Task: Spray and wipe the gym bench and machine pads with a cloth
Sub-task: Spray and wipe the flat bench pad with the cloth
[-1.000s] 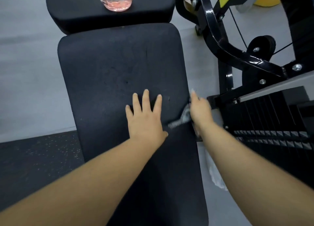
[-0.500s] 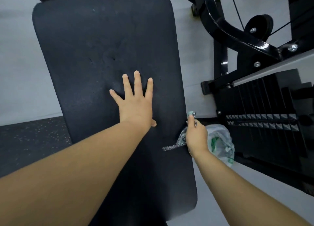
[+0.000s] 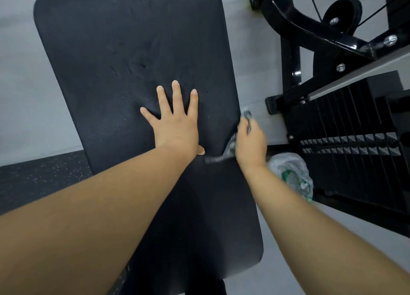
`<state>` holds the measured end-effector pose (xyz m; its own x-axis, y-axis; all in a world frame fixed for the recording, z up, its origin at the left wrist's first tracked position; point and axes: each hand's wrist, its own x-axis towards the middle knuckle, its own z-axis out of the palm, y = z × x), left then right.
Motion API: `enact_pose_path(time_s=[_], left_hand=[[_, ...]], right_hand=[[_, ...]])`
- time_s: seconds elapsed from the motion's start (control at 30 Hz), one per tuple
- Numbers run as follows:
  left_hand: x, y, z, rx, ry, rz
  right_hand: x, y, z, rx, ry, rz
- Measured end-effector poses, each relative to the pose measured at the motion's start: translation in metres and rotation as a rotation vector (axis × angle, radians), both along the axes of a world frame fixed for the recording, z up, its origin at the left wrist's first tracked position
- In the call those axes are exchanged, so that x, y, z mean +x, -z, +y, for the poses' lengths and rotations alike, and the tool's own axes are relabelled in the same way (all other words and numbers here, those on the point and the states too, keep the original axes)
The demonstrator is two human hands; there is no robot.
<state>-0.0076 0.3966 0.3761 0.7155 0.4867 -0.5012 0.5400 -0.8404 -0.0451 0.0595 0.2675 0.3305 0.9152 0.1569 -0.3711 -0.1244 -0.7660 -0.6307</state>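
A long black bench pad (image 3: 124, 50) fills the middle of the view. My left hand (image 3: 177, 123) lies flat on it with the fingers spread. My right hand (image 3: 250, 143) grips a patterned grey cloth (image 3: 224, 156) against the pad's right edge. One end of the cloth trails onto the pad and another tuft sticks out above the fingers. No spray bottle shows in this frame.
A black machine frame (image 3: 295, 26) with a pulley wheel (image 3: 341, 12) stands at the right. Its weight stack (image 3: 350, 143) lies close to my right hand. A crumpled plastic bag (image 3: 290, 175) sits on the grey floor beside the bench. Dark speckled matting (image 3: 33, 179) lies at the left.
My right hand with the cloth slid down the pad's right edge, then back up a little. The view tilted down, so the upper pad and the pink bottle left the frame. My left hand stayed flat.
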Motion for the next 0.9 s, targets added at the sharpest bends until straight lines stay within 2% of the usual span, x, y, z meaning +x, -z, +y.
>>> enact_pose_path(time_s=[0.13, 0.37, 0.5, 0.63, 0.77, 0.9], left_hand=[[-0.002, 0.0, 0.0, -0.002, -0.005, -0.006], [-0.01, 0.001, -0.001, -0.007, -0.018, -0.089], [-0.05, 0.004, -0.022, -0.016, -0.054, -0.251], [-0.085, 0.01, -0.047, -0.056, -0.064, -0.215], [-0.105, 0.018, -0.054, -0.07, -0.091, -0.174], [-0.119, 0.022, -0.069, -0.07, -0.095, -0.158]], right_hand=[[-0.052, 0.006, -0.054, 0.035, 0.045, 0.044], [0.034, -0.008, 0.035, 0.103, 0.107, 0.107], [0.019, -0.004, 0.021, 0.083, 0.069, 0.047], [-0.043, 0.011, -0.044, 0.027, 0.063, -0.033], [-0.097, 0.022, -0.105, -0.076, 0.078, 0.041], [-0.047, 0.014, -0.058, -0.012, 0.085, 0.042]])
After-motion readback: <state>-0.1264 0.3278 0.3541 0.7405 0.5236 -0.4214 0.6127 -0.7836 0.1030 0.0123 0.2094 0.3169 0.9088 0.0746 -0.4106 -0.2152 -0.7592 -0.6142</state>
